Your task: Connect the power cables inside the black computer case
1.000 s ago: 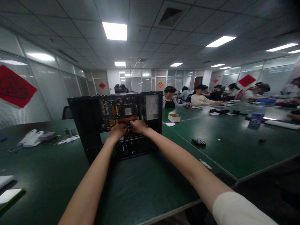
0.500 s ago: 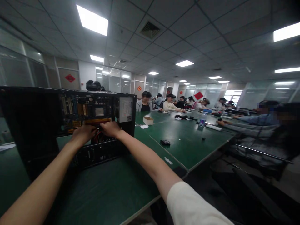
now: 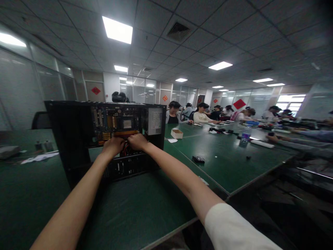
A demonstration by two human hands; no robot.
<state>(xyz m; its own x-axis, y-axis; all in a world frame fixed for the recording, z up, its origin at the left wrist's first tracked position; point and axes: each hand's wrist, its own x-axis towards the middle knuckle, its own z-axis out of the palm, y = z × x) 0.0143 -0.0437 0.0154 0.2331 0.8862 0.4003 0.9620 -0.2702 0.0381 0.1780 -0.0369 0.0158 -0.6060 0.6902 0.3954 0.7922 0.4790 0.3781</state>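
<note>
An open black computer case [image 3: 59,130] stands on the green table, with its inside facing me. Its motherboard [image 3: 105,119] shows bare slots and a silvery square processor area. A power supply [image 3: 155,119] with a white label sits at the upper right. My left hand [image 3: 113,147] and my right hand [image 3: 138,141] are inside the case, close together at the board's lower edge, just under the orange slots [image 3: 126,133]. Both have curled, closed fingers; what they pinch is hidden. Red and dark wires [image 3: 126,150] hang between and below them.
On the green table [image 3: 125,205] are a small open box [image 3: 177,134], a black part [image 3: 198,159], a plastic bottle [image 3: 245,137] and white paper [image 3: 40,157]. A black object [image 3: 119,97] shows above the case. Several people sit working farther along the table.
The view has swung left, so the case and hands appear farther right. Both hands stay at the same spot inside the case, fingers still closed.
</note>
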